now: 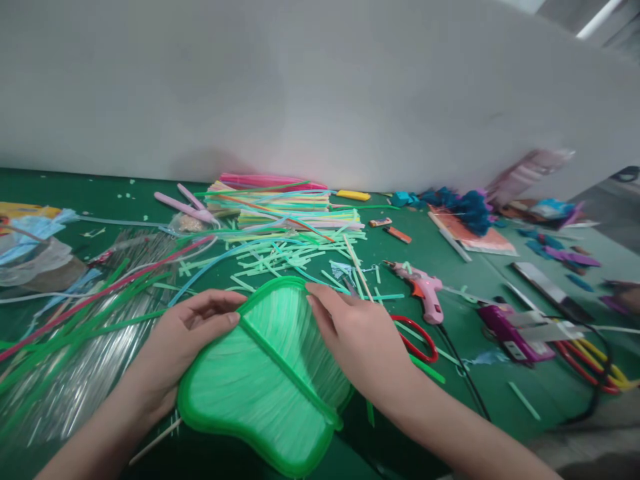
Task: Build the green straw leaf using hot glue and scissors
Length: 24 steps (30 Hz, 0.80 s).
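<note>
I see the green leaf-shaped piece [265, 380] low in the middle of my view, lying on the green table [505, 393] between both hands, its long axis running from about 11 o'clock down to 5 o'clock. My left hand [187, 340] sits at its 9 o'clock edge: the thumb lies flat on the top rim, the fingers curl underneath, so the hand is half closed and grips the piece by its border. My right hand [357, 337] comes in from 3 o'clock, fingers nearly straight and together, palm down, pressing on the upper right of the ribbed surface; whether its thumb hooks under the rim, I cannot tell.

At 12 o'clock from the piece lies a heap of coloured straws [285, 210] with cut green strips scattered below it. At 2 o'clock, just beyond my right hand, sits a pink glue gun [425, 290], and red-handled scissors [417, 337] peek out right beside the wrist. At 9 o'clock, long green strips [75, 313] lie over clear plastic.
</note>
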Each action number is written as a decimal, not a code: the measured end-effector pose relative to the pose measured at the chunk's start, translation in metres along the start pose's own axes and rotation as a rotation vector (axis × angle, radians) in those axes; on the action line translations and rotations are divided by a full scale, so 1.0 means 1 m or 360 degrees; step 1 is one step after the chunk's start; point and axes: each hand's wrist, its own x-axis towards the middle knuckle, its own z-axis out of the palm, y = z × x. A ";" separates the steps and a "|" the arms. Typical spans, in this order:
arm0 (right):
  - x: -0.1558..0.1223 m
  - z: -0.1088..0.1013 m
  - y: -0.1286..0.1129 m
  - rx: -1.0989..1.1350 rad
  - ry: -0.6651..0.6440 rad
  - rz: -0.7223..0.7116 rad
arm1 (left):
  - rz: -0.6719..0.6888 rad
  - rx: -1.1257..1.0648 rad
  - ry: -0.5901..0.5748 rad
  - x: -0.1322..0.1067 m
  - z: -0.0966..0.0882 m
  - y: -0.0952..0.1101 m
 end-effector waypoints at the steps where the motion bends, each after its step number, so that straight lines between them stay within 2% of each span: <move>1: -0.001 0.000 -0.002 -0.0034 -0.0039 0.0002 | -0.0011 -0.0005 0.0002 0.000 0.000 0.000; 4: -0.003 -0.003 -0.010 -0.0129 -0.0188 0.0028 | -0.0040 0.0002 0.0023 -0.001 0.002 0.002; 8: -0.007 -0.007 -0.016 -0.0088 -0.0378 0.0031 | -0.0074 0.0054 0.0157 -0.005 0.004 0.006; 10: -0.010 -0.007 -0.012 0.0005 -0.0295 0.0038 | -0.0074 0.0064 0.0205 -0.006 0.004 0.007; 14: -0.018 -0.009 0.009 0.0264 0.0095 0.0132 | -0.0078 0.0065 0.0251 -0.003 0.002 0.007; 17: -0.027 -0.014 0.025 0.0427 0.0289 0.0211 | -0.0087 0.0064 0.0281 0.000 0.000 0.006; 20: -0.034 -0.019 0.033 0.0515 0.0367 0.0268 | -0.0090 0.0061 0.0299 0.001 0.000 0.004; 24: -0.038 -0.015 0.026 0.0566 0.0415 0.0221 | -0.0068 0.0081 0.0326 0.002 0.002 0.004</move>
